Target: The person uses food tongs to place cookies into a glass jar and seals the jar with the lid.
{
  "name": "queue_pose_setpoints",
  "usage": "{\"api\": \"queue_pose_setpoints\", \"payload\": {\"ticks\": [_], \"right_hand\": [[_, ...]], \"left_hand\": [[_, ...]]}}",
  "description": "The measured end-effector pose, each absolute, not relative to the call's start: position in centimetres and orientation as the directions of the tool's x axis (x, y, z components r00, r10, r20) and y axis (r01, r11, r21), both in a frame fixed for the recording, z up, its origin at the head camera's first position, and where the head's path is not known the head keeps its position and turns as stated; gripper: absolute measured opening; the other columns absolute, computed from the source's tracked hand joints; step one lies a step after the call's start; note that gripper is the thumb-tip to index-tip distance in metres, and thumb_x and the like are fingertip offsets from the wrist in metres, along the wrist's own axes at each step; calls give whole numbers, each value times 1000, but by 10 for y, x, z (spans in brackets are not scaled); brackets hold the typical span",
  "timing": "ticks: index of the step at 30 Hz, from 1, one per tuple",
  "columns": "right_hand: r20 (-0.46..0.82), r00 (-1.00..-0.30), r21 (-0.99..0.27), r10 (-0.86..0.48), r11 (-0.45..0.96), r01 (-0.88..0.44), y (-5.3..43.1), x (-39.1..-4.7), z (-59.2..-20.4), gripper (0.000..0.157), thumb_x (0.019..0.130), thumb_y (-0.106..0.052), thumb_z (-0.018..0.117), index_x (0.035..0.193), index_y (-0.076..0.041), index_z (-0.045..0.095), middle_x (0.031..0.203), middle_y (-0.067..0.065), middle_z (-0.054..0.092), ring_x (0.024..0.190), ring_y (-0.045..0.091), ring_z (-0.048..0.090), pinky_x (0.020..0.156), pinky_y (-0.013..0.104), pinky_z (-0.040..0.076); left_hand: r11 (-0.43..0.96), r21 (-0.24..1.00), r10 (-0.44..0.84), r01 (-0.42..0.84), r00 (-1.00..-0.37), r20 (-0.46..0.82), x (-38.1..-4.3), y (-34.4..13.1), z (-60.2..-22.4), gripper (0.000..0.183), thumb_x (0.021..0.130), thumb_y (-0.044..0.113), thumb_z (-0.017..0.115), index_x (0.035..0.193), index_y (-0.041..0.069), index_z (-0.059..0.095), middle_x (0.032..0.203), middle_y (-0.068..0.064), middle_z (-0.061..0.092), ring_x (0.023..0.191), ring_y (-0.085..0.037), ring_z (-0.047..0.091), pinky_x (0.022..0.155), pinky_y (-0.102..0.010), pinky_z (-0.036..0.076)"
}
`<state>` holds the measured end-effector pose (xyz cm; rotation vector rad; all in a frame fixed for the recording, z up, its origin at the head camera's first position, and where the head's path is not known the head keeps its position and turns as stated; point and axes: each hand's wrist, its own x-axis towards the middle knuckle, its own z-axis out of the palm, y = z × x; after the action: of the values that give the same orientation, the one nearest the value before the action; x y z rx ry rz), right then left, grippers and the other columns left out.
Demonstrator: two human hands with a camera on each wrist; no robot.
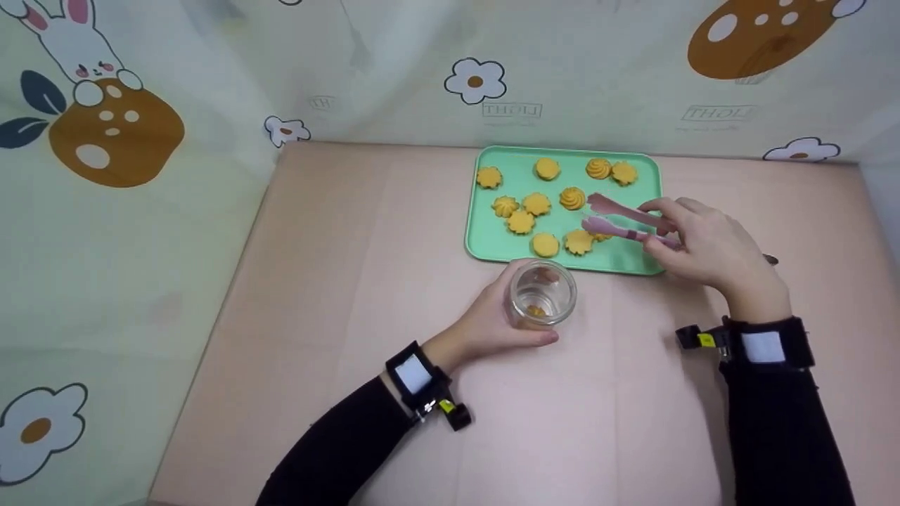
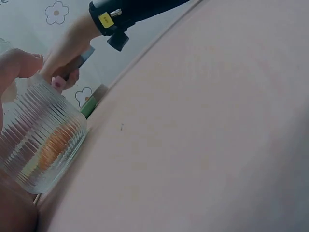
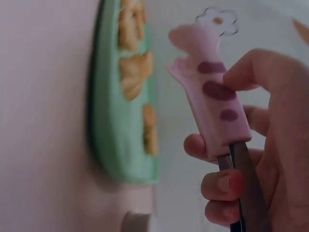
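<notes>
Dark sleeves (image 1: 780,429) are seen at the bottom of the frame, left of centre and at right, with a black strap (image 1: 768,344) worn at each wrist; a clear jar (image 1: 542,294), near the centre of the frame, is gripped by the left hand (image 1: 492,320), whose thumb and fingers are curved around it from the left; the jar's mouth is turned up, and a cookie (image 1: 536,310) is seen at its bottom, also visible through the ribbed glass in the left wrist view; whether the jar is touching the table (image 1: 534,422) cannot be told; pink tongs (image 1: 622,209), right of centre, are held between the thumb and fingers of the right hand (image 1: 717,249), their two tips parted and pointed left over the tray (image 1: 485,242); the tray, green and rounded at the corners, is set above the jar in the frame; it is strewn with cookies, some flower-edged and some swirled, one of them partly covered by the lower arm of the tongs; a swirled one is seen just beside the upper tip, though contact cannot be made out; beyond the table, the top of the frame is filled by a pale cloth (image 1: 394,77) printed with flowers.
</notes>
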<state>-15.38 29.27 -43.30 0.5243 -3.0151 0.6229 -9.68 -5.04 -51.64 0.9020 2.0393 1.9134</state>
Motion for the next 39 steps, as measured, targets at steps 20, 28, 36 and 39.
{"api": "queue_pose_setpoints", "payload": {"ticks": [20,28,36,39], "right_hand": [[8,-939,-433,-344,846,-313,319,-163,-456,42,98,-33,71,137,-20,67,105,12,64,93,30,58,80,53,48],[-75,-928,-457,-366,839,-294,322,-161,-448,47,99,-36,73,143,-22,65,106,13,63,97,28,55,81,50,46],[-172,-918,-448,-358,858,-251,313,-152,-423,54,105,-43,70,150,-15,62,106,15,69,101,32,59,87,54,51],[-183,-919,-433,-349,868,-244,309,-149,-417,56,107,-46,68,152,-13,61,112,19,72,109,37,60,93,60,52]], "left_hand": [[0,956,550,293,-798,245,-96,-52,-515,95,78,21,100,157,20,46,146,2,64,140,-21,58,126,-40,40],[-6,960,554,281,-798,236,-96,-52,-516,96,78,19,100,157,20,46,147,2,64,141,-21,57,127,-41,39],[0,963,552,270,-803,226,-96,-52,-515,96,78,22,100,157,22,46,147,0,64,141,-20,57,127,-41,39],[-4,963,552,268,-803,225,-96,-51,-515,95,78,22,100,157,22,46,147,-2,64,142,-20,57,126,-41,40]]}}
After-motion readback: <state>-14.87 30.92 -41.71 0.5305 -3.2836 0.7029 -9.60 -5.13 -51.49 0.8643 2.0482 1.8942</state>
